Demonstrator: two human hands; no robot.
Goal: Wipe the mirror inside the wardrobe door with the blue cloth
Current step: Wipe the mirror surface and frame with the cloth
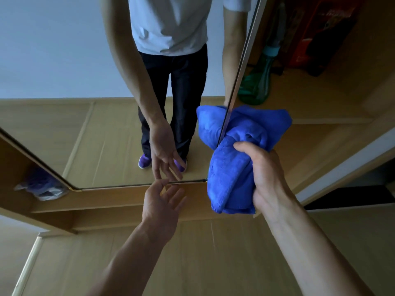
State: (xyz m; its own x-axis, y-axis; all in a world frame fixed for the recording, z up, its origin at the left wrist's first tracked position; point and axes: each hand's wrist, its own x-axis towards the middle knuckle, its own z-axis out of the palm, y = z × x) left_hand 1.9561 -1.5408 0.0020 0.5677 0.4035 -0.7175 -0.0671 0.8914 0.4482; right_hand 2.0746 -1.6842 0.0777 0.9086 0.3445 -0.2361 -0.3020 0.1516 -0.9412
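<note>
The fingers [243,146] of the right hand [265,174] are curled tightly round the bunched blue cloth [230,178], which is held at the right edge of the mirror [85,124], near its lower corner, where it is met by its own reflection. The fingers [162,184] of the left hand [160,206] are spread and relaxed, nothing being held, with the tips just beside the mirror's bottom edge on the wardrobe door [128,195]. In the wardrobe compartment [320,92] to the right, a blurred green object [256,82] and a red box [303,45] are kept. On the low shelf [19,167] at the left, a crumpled bluish bundle [42,186] is lodged.
</note>
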